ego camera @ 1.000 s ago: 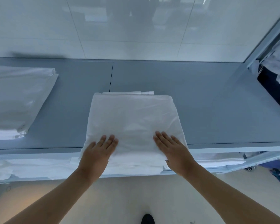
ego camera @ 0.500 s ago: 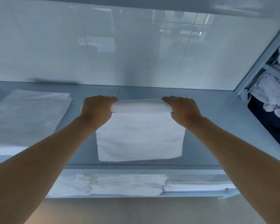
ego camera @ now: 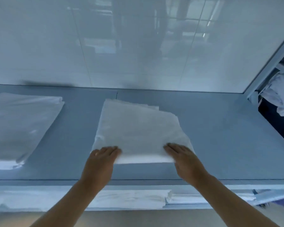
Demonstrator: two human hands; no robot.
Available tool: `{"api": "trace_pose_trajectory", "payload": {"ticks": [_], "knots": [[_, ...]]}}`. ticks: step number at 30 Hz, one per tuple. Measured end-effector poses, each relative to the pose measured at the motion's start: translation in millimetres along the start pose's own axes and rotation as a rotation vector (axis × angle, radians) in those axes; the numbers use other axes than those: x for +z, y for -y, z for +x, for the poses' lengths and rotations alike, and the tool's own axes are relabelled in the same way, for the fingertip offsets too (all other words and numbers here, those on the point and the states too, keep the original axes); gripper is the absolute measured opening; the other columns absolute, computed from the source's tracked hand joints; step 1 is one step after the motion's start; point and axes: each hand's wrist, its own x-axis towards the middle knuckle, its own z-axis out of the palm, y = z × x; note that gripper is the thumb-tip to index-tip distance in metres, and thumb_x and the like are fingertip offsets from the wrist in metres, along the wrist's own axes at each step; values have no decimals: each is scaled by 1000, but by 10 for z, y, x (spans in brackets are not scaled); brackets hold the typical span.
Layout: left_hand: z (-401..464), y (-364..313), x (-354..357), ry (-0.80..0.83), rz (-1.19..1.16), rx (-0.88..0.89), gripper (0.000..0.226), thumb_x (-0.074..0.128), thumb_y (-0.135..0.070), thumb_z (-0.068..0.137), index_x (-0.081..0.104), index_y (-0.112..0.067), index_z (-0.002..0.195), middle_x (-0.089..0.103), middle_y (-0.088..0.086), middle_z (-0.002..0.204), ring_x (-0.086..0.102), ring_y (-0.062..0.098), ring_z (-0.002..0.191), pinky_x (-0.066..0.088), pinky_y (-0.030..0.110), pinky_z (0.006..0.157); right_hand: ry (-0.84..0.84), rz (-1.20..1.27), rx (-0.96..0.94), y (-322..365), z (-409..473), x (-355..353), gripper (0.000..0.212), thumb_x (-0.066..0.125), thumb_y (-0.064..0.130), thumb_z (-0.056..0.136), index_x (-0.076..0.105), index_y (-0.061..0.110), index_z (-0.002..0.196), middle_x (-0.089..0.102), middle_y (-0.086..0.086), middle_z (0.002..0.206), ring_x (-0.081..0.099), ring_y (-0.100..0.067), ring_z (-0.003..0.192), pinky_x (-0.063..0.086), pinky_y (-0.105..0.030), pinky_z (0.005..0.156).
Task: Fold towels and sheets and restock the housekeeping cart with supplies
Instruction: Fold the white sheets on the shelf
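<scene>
Head view: grey-blue table top (ego camera: 220,136) fills the middle, flat and matte, with a thin seam running back from near its centre. Folded white sheet (ego camera: 138,128) lies on it just right of that seam, far corners slightly uneven, layers stepped at the back edge. Left hand (ego camera: 100,163) rests at the near left corner of the sheet, fingers straight and laid flat on the cloth, nothing curled round it. Right hand (ego camera: 185,159) same at the near right corner, fingers extended, flat on top; both blurred, so whether the thumbs tuck under the edge is hard to say. Stack of folded white linen (ego camera: 21,125) sits on the table well to the left, apart from the sheet, part cut by the frame edge. Glossy white tiled wall (ego camera: 138,46) stands straight behind the table, showing faint reflections. Lower shelf (ego camera: 187,206) under the table front carries more folded white cloth (ego camera: 129,199) side by side. At right, a pale metal frame post (ego camera: 269,63) runs diagonally, and behind it a dark opening with crumpled white laundry (ego camera: 280,94). Beige floor (ego camera: 138,218) shows at the bottom between the forearms.
</scene>
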Motion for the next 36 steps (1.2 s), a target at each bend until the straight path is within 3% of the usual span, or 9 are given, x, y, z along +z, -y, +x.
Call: {"api": "trace_pose_trajectory", "payload": {"ticks": [2,3,6,9,12,15,24,30,36], "knots": [[-382,-43,237,156,-20,5,55,81,-10,68,73,-19,122,71,1,128,70,26,109,57,41,87,176,106,38,-18,-348,353,84,54,5,81,33,23,161,26,7,168,26,-14,154,15,-24,125],[-444,-42,276,165,-45,-5,45,76,-21,74,72,-21,119,70,-4,123,68,24,105,56,39,84,161,141,38,-35,-445,442,82,53,15,82,33,26,160,25,10,168,23,-10,154,15,-24,125],[-218,-30,250,86,-132,-41,32,54,-37,88,71,-23,112,68,-8,108,64,22,96,53,37,76,28,147,10,-85,-359,435,59,51,33,88,52,25,147,48,7,155,45,-15,142,35,-32,118],[207,-60,265,102,-161,-79,40,48,-39,99,62,-23,132,63,-2,134,59,24,122,52,43,96,-14,128,28,-68,7,352,52,49,38,97,54,19,145,50,0,154,46,-22,142,37,-40,115],[417,-136,478,329,-107,-203,56,34,-54,105,28,-37,158,24,-3,168,23,26,154,30,55,119,25,105,41,-53,453,378,59,47,46,102,39,24,156,30,4,167,26,-19,154,27,-42,122],[300,-208,760,429,25,-228,65,9,-67,100,4,-45,161,0,-8,173,0,24,159,12,59,124,133,90,69,-46,829,541,66,38,55,104,20,31,163,9,10,172,7,-18,159,14,-47,127],[249,-179,831,409,26,-226,68,10,-70,97,7,-46,161,3,-9,172,2,24,159,9,59,125,86,95,154,-11,813,877,68,26,63,102,9,39,164,2,17,171,-2,-11,159,6,-45,128],[517,415,763,465,-1,21,61,13,-66,100,1,-51,159,-3,-19,171,-1,12,159,7,48,127,4,99,436,518,628,1034,73,14,63,99,5,33,164,0,9,173,-1,-20,159,3,-49,127],[401,-105,791,370,4,-367,57,22,-50,105,23,-38,161,15,-5,171,12,24,158,15,57,123,-20,123,573,848,639,1094,73,22,58,101,3,29,165,-2,5,173,-2,-23,159,2,-51,127]]}}
